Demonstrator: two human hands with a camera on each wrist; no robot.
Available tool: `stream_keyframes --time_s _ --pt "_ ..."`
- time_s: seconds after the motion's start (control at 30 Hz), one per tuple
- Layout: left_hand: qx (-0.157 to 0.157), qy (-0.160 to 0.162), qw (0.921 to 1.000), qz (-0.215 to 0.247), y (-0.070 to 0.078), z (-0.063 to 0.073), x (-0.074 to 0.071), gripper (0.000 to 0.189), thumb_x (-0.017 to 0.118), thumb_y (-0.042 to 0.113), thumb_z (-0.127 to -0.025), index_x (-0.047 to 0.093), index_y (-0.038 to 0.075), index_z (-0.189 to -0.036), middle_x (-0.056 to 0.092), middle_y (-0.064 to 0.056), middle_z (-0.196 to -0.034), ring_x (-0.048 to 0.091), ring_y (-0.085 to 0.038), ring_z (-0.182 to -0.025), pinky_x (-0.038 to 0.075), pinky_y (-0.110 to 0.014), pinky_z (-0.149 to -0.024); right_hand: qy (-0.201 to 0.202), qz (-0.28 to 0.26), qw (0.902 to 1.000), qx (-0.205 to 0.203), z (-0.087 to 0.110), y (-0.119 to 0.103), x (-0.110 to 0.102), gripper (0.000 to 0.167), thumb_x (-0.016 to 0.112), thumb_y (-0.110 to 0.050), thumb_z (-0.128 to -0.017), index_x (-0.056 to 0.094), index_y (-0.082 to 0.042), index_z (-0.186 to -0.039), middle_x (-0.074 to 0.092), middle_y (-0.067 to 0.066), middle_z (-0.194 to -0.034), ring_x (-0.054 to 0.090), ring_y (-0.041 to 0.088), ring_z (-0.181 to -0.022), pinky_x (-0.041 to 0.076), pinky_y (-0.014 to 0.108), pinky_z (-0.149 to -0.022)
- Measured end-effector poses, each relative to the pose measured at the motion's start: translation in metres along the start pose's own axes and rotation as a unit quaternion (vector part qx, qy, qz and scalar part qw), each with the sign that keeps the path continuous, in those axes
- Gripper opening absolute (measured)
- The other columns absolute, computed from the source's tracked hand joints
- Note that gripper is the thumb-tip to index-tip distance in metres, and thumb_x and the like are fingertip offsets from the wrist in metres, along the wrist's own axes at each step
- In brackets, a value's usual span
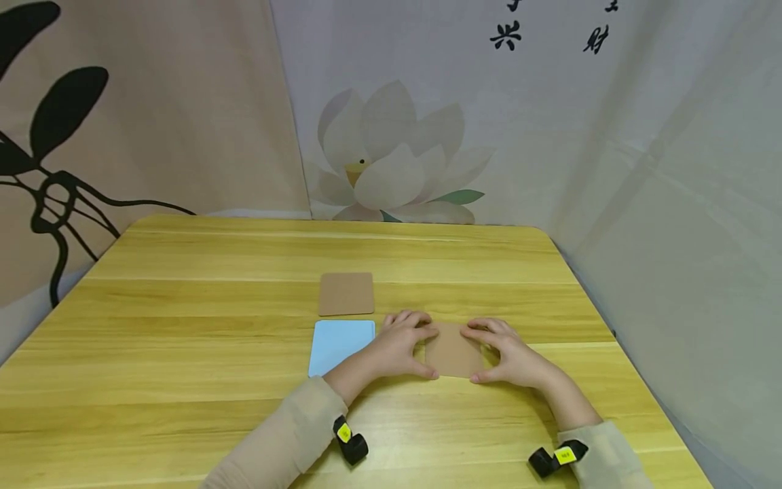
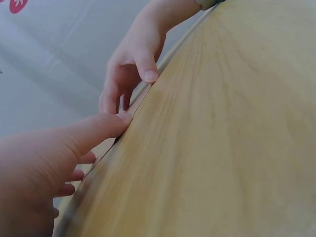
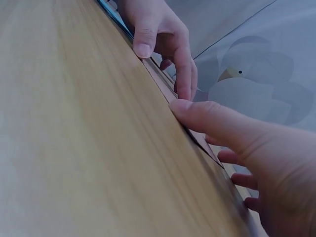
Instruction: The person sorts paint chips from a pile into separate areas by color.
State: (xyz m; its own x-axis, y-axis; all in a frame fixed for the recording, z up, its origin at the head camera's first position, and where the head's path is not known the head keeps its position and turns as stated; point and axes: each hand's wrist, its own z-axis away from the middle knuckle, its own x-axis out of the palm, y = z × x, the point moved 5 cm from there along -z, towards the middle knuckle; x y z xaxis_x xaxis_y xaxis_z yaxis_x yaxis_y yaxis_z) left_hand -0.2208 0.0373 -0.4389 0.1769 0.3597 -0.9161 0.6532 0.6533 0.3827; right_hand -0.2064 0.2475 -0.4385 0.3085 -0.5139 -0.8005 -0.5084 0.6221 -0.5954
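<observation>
In the head view a brown square card [image 1: 453, 350] with rounded corners lies flat, or nearly so, between both hands. My left hand [image 1: 402, 345] grips its left side, thumb at the near corner and fingers towards the far one. On the opposite side my right hand [image 1: 508, 353] holds it the same way. Both wrist views show the thumbs on the card's near edge, with the left thumb [image 2: 111, 126] and right thumb [image 3: 202, 116] close up. Whether the card is slightly lifted, I cannot tell.
Left of the hands lies a light blue square [image 1: 339, 345], apparently a stack, partly behind the left wrist. Beyond it is another brown square card [image 1: 345, 294]. The wooden table [image 1: 183, 339] ends at a printed curtain [image 1: 427, 102] behind.
</observation>
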Motion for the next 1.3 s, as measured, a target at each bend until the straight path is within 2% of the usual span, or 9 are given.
stream_keyframes --time_s 0.4,0.6,0.87,1.07,1.3 --pt "-0.012 -0.016 0.9993 0.031 -0.0003 -0.0047 0.0013 0.076 0.079 0.055 -0.07 0.059 0.019 -0.134 0.043 -0.002 -0.137 0.033 -0.022 -0.127 0.025 -0.048 -0.099 -0.003 -0.026 0.9995 0.016 -0.0015 0.0032 0.0013 0.083 0.083 -0.044 -0.071 0.049 -0.015 -0.141 0.038 0.005 -0.14 0.028 0.029 -0.129 0.027 0.06 -0.1" --pt "-0.017 -0.022 0.9987 0.044 0.0 -0.0054 0.001 0.076 0.08 0.053 -0.069 0.059 0.019 -0.134 0.042 -0.002 -0.135 0.033 -0.022 -0.125 0.025 -0.047 -0.098 -0.005 -0.042 0.9987 0.03 -0.001 0.0041 0.0013 0.085 0.084 -0.043 -0.07 0.048 -0.015 -0.142 0.034 0.009 -0.142 0.025 0.031 -0.13 0.027 0.062 -0.099" --pt "-0.021 -0.024 0.9977 0.06 0.0006 -0.005 -0.0006 0.077 0.082 0.05 -0.068 0.059 0.019 -0.134 0.041 -0.003 -0.133 0.033 -0.022 -0.122 0.024 -0.045 -0.096 -0.005 -0.036 0.9988 0.034 -0.003 0.0047 0.0017 0.082 0.085 -0.043 -0.069 0.051 -0.018 -0.139 0.036 0.006 -0.139 0.026 0.029 -0.129 0.027 0.061 -0.099" --pt "-0.02 -0.026 0.9978 0.058 0.0006 -0.005 -0.0007 0.076 0.082 0.05 -0.069 0.058 0.019 -0.134 0.041 -0.003 -0.133 0.032 -0.022 -0.123 0.024 -0.045 -0.097 -0.008 -0.031 0.9989 0.034 -0.0039 0.005 0.0019 0.08 0.085 -0.042 -0.069 0.052 -0.018 -0.138 0.036 0.007 -0.137 0.027 0.031 -0.127 0.029 0.062 -0.097" --pt "-0.02 -0.025 0.9985 0.045 -0.0003 -0.0071 -0.0003 0.076 0.082 0.052 -0.067 0.06 0.021 -0.132 0.041 -0.002 -0.135 0.033 -0.022 -0.123 0.027 -0.04 -0.091 -0.024 -0.013 0.9988 0.04 -0.0082 0.0028 -0.0007 0.08 0.085 -0.044 -0.068 0.052 -0.018 -0.137 0.034 0.011 -0.138 0.025 0.035 -0.128 0.03 0.063 -0.096"
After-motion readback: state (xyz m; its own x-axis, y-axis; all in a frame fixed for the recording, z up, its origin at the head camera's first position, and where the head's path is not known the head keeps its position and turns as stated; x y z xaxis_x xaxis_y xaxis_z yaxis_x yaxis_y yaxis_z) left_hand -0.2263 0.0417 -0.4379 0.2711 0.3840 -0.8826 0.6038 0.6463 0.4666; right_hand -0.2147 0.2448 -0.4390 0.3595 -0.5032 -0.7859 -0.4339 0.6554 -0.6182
